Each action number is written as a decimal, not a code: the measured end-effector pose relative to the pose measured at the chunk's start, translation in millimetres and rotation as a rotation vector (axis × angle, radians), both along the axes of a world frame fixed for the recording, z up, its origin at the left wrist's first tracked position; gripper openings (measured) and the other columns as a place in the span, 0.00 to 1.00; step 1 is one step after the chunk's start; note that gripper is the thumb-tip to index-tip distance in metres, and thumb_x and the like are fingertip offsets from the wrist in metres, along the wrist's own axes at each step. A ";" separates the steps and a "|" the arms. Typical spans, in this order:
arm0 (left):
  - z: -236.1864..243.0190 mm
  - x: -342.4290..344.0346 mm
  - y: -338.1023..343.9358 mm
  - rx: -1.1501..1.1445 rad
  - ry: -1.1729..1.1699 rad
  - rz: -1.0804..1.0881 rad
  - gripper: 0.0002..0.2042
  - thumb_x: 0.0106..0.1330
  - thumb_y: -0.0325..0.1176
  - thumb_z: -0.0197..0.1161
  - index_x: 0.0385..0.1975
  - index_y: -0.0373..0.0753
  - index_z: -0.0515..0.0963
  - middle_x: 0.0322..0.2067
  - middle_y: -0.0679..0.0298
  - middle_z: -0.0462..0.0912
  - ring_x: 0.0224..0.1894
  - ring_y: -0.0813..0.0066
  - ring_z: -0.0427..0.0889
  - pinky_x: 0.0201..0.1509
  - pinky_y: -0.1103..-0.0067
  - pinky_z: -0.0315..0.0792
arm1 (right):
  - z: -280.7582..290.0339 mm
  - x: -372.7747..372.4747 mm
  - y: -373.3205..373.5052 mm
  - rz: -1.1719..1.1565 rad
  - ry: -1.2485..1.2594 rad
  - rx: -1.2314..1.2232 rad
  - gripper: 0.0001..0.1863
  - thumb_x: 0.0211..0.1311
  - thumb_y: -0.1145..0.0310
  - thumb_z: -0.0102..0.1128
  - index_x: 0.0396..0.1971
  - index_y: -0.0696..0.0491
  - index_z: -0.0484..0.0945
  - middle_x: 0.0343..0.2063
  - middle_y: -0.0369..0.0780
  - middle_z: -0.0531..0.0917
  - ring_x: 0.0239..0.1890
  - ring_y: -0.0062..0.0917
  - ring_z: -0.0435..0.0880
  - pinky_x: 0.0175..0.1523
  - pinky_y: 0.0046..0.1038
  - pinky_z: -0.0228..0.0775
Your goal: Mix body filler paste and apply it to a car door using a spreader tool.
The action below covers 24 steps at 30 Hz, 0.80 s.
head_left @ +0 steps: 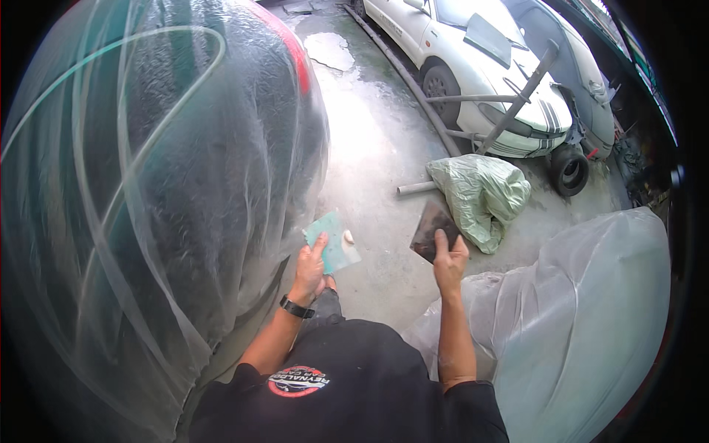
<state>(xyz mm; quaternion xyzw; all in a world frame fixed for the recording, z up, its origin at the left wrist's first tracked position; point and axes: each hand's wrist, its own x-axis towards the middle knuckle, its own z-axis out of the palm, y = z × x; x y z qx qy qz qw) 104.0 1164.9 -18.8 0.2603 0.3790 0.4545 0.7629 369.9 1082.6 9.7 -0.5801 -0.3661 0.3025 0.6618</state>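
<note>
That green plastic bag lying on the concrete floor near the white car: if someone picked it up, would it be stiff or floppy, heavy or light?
The green plastic bag looks crumpled and wrinkled, so it would probably sag and fold. It bulges as if stuffed, so it likely holds its lump shape; its weight is unclear. Thin film may feel slippery and tear easily.

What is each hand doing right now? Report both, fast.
Left hand: closed on a green spreader card with a dab of filler.
Right hand: closed on a dark flat scraper.

Glossy clear plastic sheeting [148,184] (crinkled); wet, rough concrete floor [377,148].
</note>
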 end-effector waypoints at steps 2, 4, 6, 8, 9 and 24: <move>1.2 28.5 59.6 0.015 -0.039 -0.040 0.12 0.72 0.38 0.53 0.44 0.35 0.76 0.39 0.67 0.81 0.40 0.81 0.79 0.45 0.80 0.73 | -49.3 53.4 38.3 -0.162 0.211 0.083 0.13 0.66 0.72 0.56 0.47 0.62 0.74 0.41 0.40 0.80 0.39 0.24 0.78 0.45 0.26 0.72; 7.5 56.9 118.7 0.008 -0.051 -0.037 0.12 0.72 0.38 0.54 0.42 0.36 0.77 0.37 0.69 0.81 0.37 0.85 0.78 0.42 0.82 0.73 | -101.0 97.7 51.7 -0.489 0.441 -0.254 0.18 0.64 0.68 0.56 0.49 0.65 0.71 0.45 0.47 0.79 0.42 0.33 0.82 0.46 0.36 0.77; 16.4 84.1 179.7 0.052 -0.111 -0.156 0.12 0.73 0.38 0.54 0.43 0.36 0.77 0.37 0.69 0.80 0.37 0.85 0.77 0.42 0.82 0.73 | -151.1 127.7 48.9 -0.581 0.686 -0.370 0.20 0.65 0.70 0.49 0.52 0.66 0.70 0.48 0.49 0.79 0.47 0.40 0.82 0.53 0.42 0.76; 22.6 110.9 242.8 0.047 -0.032 -0.172 0.12 0.73 0.39 0.54 0.43 0.36 0.77 0.37 0.69 0.80 0.37 0.85 0.77 0.43 0.82 0.73 | -196.9 148.1 39.4 -0.700 0.795 -0.549 0.20 0.66 0.68 0.46 0.54 0.64 0.70 0.50 0.49 0.78 0.49 0.42 0.80 0.56 0.46 0.73; 23.3 124.8 276.0 0.073 -0.077 -0.226 0.13 0.73 0.39 0.54 0.43 0.36 0.77 0.37 0.69 0.80 0.37 0.85 0.77 0.43 0.82 0.73 | -217.0 155.4 35.8 -0.733 0.711 -0.712 0.21 0.67 0.67 0.46 0.54 0.64 0.70 0.51 0.49 0.77 0.51 0.43 0.79 0.57 0.47 0.71; 46.7 318.3 763.5 0.084 -0.289 0.130 0.13 0.70 0.36 0.56 0.49 0.36 0.72 0.42 0.65 0.80 0.43 0.73 0.81 0.48 0.71 0.77 | -117.8 401.5 677.6 -0.273 0.260 -0.386 0.16 0.58 0.75 0.54 0.47 0.62 0.76 0.40 0.41 0.81 0.39 0.27 0.80 0.46 0.28 0.72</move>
